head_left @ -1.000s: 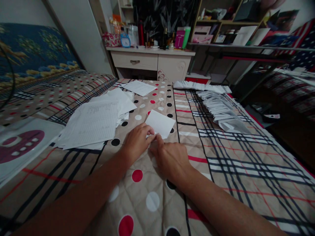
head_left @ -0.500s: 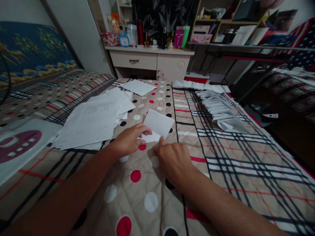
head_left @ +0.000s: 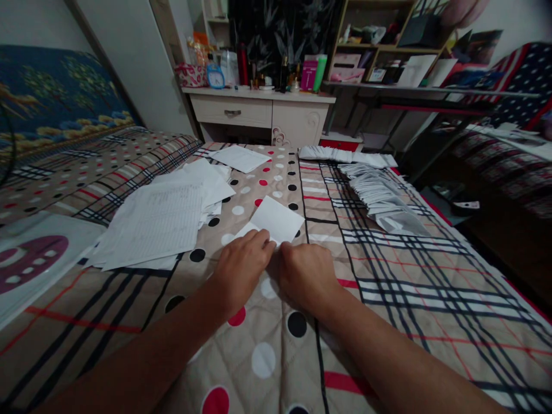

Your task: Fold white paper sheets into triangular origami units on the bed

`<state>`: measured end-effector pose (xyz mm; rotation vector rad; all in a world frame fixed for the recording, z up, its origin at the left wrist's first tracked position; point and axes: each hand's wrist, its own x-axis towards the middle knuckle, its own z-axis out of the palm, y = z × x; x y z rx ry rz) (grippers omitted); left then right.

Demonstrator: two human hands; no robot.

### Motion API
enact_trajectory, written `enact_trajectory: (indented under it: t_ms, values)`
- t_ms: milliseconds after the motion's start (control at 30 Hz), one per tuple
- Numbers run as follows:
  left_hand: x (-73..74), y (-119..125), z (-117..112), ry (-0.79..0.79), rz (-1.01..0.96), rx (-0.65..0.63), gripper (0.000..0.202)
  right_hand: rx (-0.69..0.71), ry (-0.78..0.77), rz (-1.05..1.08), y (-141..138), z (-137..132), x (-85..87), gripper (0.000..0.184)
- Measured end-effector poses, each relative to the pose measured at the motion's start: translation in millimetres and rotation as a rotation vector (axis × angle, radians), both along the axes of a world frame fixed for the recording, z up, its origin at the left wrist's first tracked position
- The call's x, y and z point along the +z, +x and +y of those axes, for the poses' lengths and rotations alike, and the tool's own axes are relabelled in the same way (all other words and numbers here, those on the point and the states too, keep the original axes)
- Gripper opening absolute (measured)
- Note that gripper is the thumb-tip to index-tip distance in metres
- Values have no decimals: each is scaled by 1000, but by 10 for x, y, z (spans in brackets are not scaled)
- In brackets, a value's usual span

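Observation:
A small white sheet of paper with a crease across it lies on the patterned bedspread, right in front of me. My left hand is closed at the paper's near edge, thumb and fingers pinching it. Beside it, my right hand is curled, its fingertips gripping the near corner of the same paper. The two hands almost meet there, and they cover the near part of the sheet.
Left of the hands lies a pile of printed sheets, with a plastic bag beside it. More papers lie farther back. At right are a fanned row of folded papers and another row. A white dresser stands beyond the bed.
My left hand has moved right and closed at the paper's near edge, next to my right hand. The right index finger, pointing before, has curled in.

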<state>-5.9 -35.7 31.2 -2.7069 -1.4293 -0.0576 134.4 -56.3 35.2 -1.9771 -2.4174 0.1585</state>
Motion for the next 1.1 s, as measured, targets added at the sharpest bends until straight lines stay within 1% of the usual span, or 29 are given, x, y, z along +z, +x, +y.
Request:
enact_trajectory:
  t_ms: [100, 167, 200, 233, 300, 400, 500, 600, 700, 733, 833, 867, 900, 1000, 1100]
  values:
    - [-34, -69, 46, 52, -22, -21, 32, 7, 202, 90, 183, 78, -36, 21]
    - [-53, -120, 88, 64, -46, -36, 34, 68, 360, 134, 316, 156, -70, 33]
    - [-62, -144, 109, 63, -60, -40, 35, 109, 418, 150, 378, 200, -92, 40]
    - [-70, -166, 130, 60, -77, -45, 35, 146, 441, 162, 435, 245, -117, 45]
    - [-85, -200, 158, 51, -108, -54, 38, 241, 434, 189, 529, 330, -169, 44]
    - [-97, -203, 134, 30, -124, -38, 40, 334, 405, 220, 620, 422, -226, 29]
    - [-100, -134, 20, 3, -80, 29, 39, 375, 396, 270, 659, 458, -229, 18]
    - [-108, -43, -103, -61, -50, 102, 42, 410, 378, 300, 672, 451, -194, 17]
    - [-120, 1, -148, -102, -60, 127, 45, 448, 361, 323, 696, 436, -168, 17]
    - [-125, 1, -146, -105, -66, 129, 45, 454, 363, 332, 710, 437, -170, 19]
    - [-155, -23, -126, -103, -92, 120, 44, 437, 385, 346, 761, 473, -217, 46]
    - [-174, -34, -119, -99, -106, 113, 43, 427, 393, 350, 776, 497, -245, 50]
    - [-198, -44, -114, -90, -125, 100, 43, 420, 402, 359, 789, 523, -274, 49]
    - [-287, -67, -85, -21, -230, 51, 38, 441, 433, 423, 808, 589, -341, 31]
    - [-350, -96, -9, 52, -398, -18, 29, 480, 460, 448, 799, 583, -321, 17]
